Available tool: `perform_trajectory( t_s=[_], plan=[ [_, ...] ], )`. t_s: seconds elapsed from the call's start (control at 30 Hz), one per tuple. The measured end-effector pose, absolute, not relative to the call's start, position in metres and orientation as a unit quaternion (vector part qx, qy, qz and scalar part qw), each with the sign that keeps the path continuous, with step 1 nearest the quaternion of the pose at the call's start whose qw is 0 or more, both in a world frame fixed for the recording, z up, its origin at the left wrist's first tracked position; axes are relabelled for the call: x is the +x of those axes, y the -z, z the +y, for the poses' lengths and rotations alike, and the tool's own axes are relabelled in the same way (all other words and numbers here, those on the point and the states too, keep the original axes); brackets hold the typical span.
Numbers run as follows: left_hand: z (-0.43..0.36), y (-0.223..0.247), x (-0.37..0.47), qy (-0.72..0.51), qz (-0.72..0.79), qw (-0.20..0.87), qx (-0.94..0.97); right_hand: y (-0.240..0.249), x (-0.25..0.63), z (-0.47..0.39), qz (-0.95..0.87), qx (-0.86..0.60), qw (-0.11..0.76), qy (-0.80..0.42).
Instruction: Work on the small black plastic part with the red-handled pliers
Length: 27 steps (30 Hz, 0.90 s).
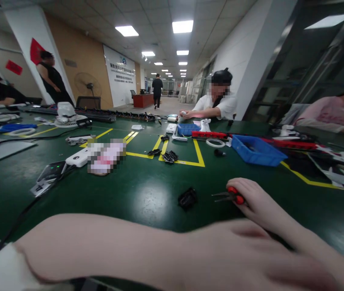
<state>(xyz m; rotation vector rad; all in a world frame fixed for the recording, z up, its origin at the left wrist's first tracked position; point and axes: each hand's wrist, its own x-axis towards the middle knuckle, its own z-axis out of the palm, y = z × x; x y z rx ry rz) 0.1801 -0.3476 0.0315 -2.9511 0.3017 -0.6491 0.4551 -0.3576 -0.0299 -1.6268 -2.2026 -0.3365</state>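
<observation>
My right hand (253, 198) is closed around the red handles of a pair of pliers (235, 195), whose slim metal jaws point left just above or on the table. To the left of the jaws lies a small black plastic part (187, 198), apart from both hands. My left arm stretches across the bottom of the view from the left. At its end, my left hand (259, 254) is close to the camera and blurred, in front of my right forearm. Its fingers are smeared, so I cannot make out whether they hold anything.
On the green table (147, 194) lie more black parts (170, 156) near yellow tape. A blue bin (256, 151) stands at the right. A phone (107, 157), a white device (77, 157) and a black cable (28, 210) lie left. A person in white (214, 105) sits opposite.
</observation>
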Motion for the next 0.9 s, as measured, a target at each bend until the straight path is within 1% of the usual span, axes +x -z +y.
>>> perform_trajectory(
  t_s=[0.03, 0.13, 0.23, 0.3, 0.43, 0.6, 0.9],
  plan=[
    [-0.335, -0.034, 0.182, 0.236, 0.097, 0.008, -0.967, 0.029, 0.453, -0.359, -0.780, -0.589, 0.184, 0.105],
    [-0.291, -0.024, 0.190, 0.289, 0.004, -0.133, -0.948, 0.026, 0.446, -0.362, -0.783, -0.594, 0.163, 0.085],
    [-0.263, 0.000, 0.196, 0.316, -0.040, -0.192, -0.928, 0.020, 0.439, -0.364, -0.776, -0.603, 0.130, 0.131],
    [-0.257, 0.015, 0.196, 0.305, -0.055, -0.211, -0.927, 0.017, 0.436, -0.364, -0.787, -0.586, 0.103, 0.166],
    [-0.260, 0.031, 0.191, 0.268, -0.062, -0.237, -0.932, 0.013, 0.435, -0.365, -0.802, -0.553, 0.090, 0.208],
    [-0.257, 0.035, 0.192, 0.311, -0.056, -0.285, -0.905, 0.012, 0.436, -0.369, -0.804, -0.553, 0.084, 0.203],
    [-0.258, 0.038, 0.196, 0.286, -0.013, -0.306, -0.908, 0.017, 0.439, -0.366, -0.784, -0.582, 0.085, 0.197]
  ],
)
